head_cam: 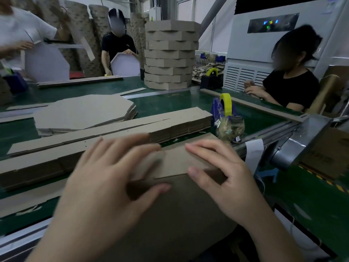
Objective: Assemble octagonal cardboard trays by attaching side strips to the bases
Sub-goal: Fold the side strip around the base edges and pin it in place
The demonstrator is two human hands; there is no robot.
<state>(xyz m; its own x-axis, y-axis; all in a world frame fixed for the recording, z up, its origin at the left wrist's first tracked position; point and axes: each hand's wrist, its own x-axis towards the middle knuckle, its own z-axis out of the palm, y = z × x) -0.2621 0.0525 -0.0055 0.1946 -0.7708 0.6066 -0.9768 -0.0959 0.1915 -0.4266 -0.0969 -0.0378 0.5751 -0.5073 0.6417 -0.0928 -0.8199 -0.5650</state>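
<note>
Two hands lie flat, fingers straight, clasping nothing. Left hand (113,178) and right hand (224,176) press a side strip (175,161) onto the cardboard base (181,214).

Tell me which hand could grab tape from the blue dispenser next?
Probably the right hand: it rests on the cardboard piece close to the tape dispenser, while the left hand lies farther away.

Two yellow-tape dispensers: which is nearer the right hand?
The blue tape dispenser just beyond the right hand; the dark dispenser sits far back beside the tall cardboard tray stack.
</note>
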